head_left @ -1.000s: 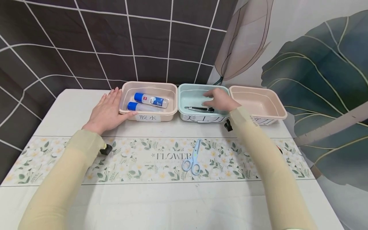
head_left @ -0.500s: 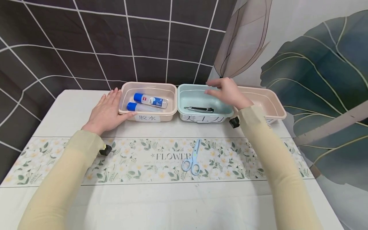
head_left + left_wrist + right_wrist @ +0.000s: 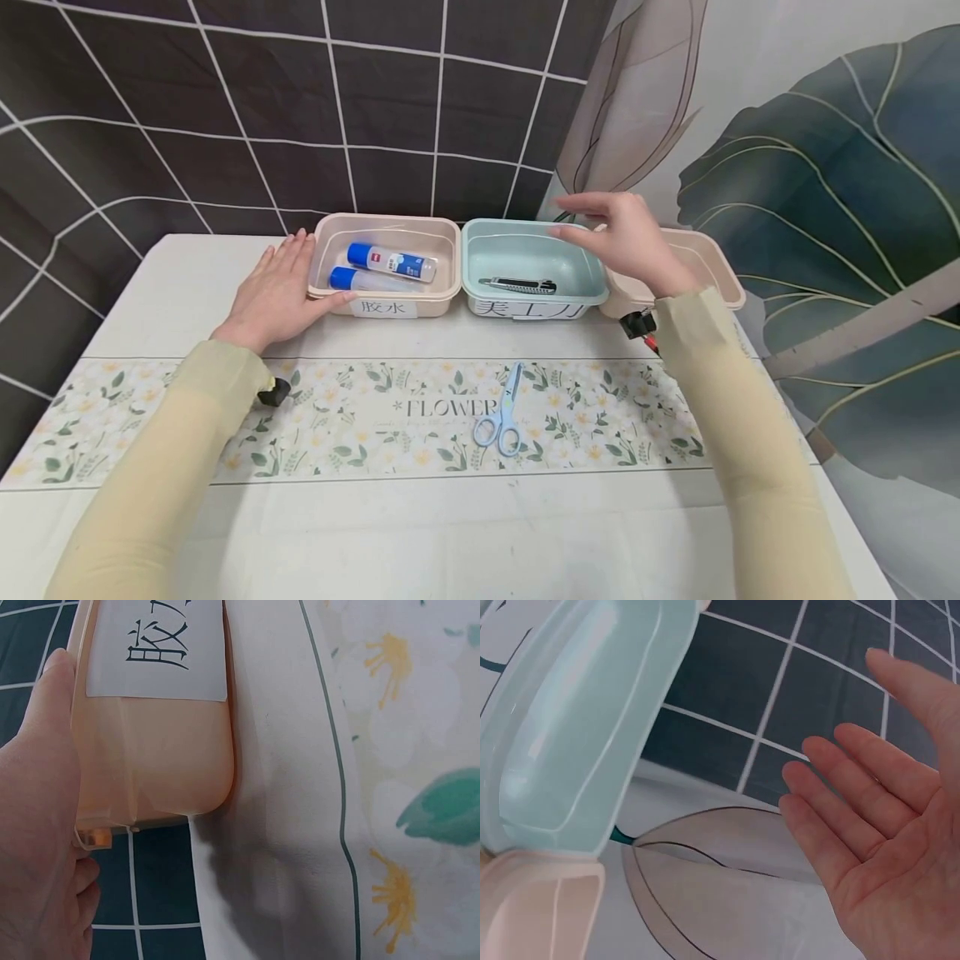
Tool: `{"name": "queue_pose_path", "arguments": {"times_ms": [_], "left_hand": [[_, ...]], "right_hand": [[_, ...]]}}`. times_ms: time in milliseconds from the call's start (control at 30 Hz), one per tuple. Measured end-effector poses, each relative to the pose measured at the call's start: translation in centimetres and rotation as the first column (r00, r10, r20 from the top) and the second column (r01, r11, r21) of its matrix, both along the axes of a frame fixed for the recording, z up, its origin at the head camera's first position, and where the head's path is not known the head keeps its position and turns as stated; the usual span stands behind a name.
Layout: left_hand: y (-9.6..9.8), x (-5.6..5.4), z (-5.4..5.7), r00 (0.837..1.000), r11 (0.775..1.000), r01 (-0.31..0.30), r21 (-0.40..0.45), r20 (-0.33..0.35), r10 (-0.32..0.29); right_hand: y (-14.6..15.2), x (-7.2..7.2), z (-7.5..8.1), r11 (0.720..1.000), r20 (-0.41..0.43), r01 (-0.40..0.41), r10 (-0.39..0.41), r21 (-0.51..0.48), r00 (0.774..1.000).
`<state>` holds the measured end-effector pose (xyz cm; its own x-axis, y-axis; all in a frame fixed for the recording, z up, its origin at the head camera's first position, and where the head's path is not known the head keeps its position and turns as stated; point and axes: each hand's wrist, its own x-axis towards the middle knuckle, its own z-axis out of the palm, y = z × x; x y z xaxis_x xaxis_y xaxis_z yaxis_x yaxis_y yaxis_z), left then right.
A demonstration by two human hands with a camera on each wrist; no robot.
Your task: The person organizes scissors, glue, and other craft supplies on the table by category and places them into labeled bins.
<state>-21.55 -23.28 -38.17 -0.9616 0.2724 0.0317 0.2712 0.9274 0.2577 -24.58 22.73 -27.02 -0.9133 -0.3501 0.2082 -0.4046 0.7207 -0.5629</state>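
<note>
My left hand (image 3: 273, 292) rests against the left end of a pink plastic bin (image 3: 442, 307), its fingers straight and the thumb along the front rim. Two glue bottles (image 3: 393, 262) with blue caps lie inside that bin. Beside it stands a light blue bin (image 3: 570, 250) with a utility knife (image 3: 519, 286) lying in it. My right hand (image 3: 626, 237) is raised over the gap between the blue bin and a second pink bin (image 3: 708, 250). In the right wrist view its palm (image 3: 900, 877) shows bare, fingers extended and holding nothing.
Light blue scissors (image 3: 502, 412) lie on the floral strip of the tablecloth (image 3: 360, 525), in front of the bins. A small red object (image 3: 650, 342) shows beside my right sleeve, mostly hidden. A dark tiled backdrop (image 3: 375, 100) stands close behind the bins.
My right hand has risen out of the light blue bin and moved right, toward the second pink bin. The utility knife stays in the blue bin. My left hand has stayed put.
</note>
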Motion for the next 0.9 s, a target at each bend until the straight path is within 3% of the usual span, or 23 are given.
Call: {"name": "queue_pose_path", "arguments": {"times_ms": [567,767,900], "left_hand": [[0.0,0.0,0.0,1.0,1.0,0.001,-0.001,-0.006,-0.001],[-0.1,0.0,0.0,1.0,1.0,-0.002,-0.002,-0.005,0.002],[-0.1,0.0,0.0,1.0,1.0,-0.001,-0.001,-0.006,0.001]], "right_hand": [[2.0,3.6,1.0,0.998,-0.011,0.026,-0.026,-0.053,1.0],[2.8,5.1,1.3,0.996,0.048,0.083,-0.081,-0.031,0.996],[3.5,5.8,1.2,0.993,0.028,0.117,-0.116,-0.017,0.993]]}}
